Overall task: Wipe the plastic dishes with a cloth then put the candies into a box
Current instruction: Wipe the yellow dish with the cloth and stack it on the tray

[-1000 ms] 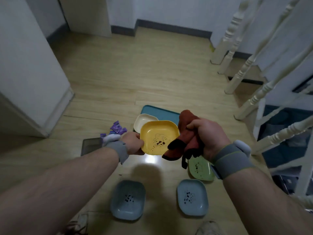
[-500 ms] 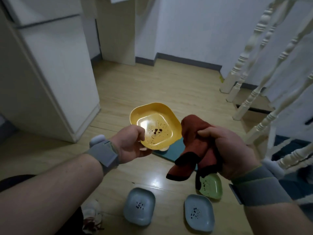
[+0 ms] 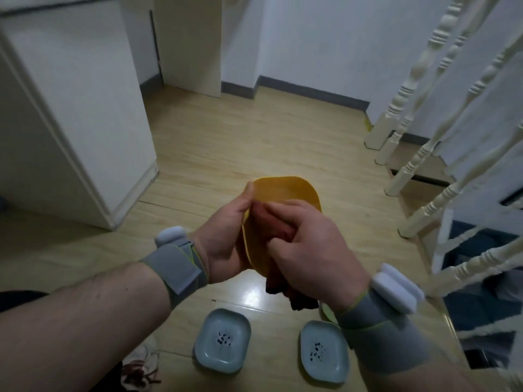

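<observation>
The right hand [image 3: 314,247] covers most of the red cloth [image 3: 278,230] and the yellow dish's [image 3: 285,190] inner face. A green dish [image 3: 325,312] shows only a sliver behind the wrist. The shoe [image 3: 140,366] is cut by the bottom edge.

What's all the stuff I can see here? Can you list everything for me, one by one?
Yellow plastic dish: one, yellow, held up tilted between both hands.
Rust-red cloth with dark edging: one, pressed into the yellow dish, its end hanging below.
Pale blue plastic dishes: two, dark specks inside, on the floor; left, right.
Green plastic dish: one, only an edge shows under the right wrist.
White stair balusters: several, right side.
White cabinet: one, left side.
Wooden floor: light wood.
Shoe: one, white with red laces, bottom left.
Left hand: grips the yellow dish's edge; grey wristband.
Right hand: grips the cloth; grey wristband.
</observation>
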Motion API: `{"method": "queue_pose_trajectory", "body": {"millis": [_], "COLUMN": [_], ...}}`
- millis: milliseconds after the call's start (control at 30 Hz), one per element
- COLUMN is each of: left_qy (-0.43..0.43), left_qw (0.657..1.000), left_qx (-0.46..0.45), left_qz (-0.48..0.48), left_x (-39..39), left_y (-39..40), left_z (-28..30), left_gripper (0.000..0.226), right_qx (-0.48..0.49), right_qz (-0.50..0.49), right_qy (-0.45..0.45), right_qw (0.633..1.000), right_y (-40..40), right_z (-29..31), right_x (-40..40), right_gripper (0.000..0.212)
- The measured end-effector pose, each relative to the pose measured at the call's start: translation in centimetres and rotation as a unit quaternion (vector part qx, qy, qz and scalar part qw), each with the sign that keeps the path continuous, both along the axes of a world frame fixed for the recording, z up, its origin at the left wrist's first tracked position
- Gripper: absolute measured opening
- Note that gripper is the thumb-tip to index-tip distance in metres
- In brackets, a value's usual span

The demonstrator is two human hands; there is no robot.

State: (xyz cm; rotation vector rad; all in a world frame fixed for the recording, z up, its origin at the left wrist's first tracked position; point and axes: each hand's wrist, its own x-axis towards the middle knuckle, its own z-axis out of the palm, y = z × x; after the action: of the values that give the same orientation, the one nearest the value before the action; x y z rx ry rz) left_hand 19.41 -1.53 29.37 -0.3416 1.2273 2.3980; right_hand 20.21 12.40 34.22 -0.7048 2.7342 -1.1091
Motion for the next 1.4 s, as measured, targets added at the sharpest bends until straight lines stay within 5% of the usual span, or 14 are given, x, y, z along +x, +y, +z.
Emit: {"method": "queue_pose_trajectory", "body": {"millis": [400, 700, 900, 1134, 1300, 1400], "left_qy": [-0.008, 0.009, 0.008, 0.016, 0.015, 0.018], "left_qw": [0.996, 0.998, 0.998, 0.996, 0.997, 0.997], "left_qx": [-0.081, -0.067, -0.052, -0.081, -0.061, -0.070], "left_qz": [0.018, 0.000, 0.024, 0.011, 0.044, 0.027], "left_x": [-0.7, -0.9, -1.2, -1.4, -1.9, -1.8], "left_y": [-0.2, -0.3, 0.4, 0.1, 0.3, 0.0], "left_z": [-0.8, -0.1, -0.3, -0.6, -0.7, -0.9], "left_gripper": [0.088, 0.082, 0.083, 0.079, 0.083, 0.083], "right_qx": [0.240, 0.326, 0.210, 0.256, 0.129, 0.172], "right_qz": [0.129, 0.030, 0.076, -0.001, 0.065, 0.034], "right_qy": [0.035, 0.112, 0.093, 0.100, 0.105, 0.123], "right_qw": [0.962, 0.938, 0.970, 0.962, 0.984, 0.977], "right_y": [-0.4, 3.4, 1.6, 3.1, 0.7, 2.2], "right_z": [-3.2, -3.8, -5.1, -6.5, -6.6, -7.5], "right_x": [1.4, -0.7, 0.7, -1.9, 0.5, -0.9], "right_gripper": [0.025, 0.037, 0.041, 0.038, 0.037, 0.036]}}
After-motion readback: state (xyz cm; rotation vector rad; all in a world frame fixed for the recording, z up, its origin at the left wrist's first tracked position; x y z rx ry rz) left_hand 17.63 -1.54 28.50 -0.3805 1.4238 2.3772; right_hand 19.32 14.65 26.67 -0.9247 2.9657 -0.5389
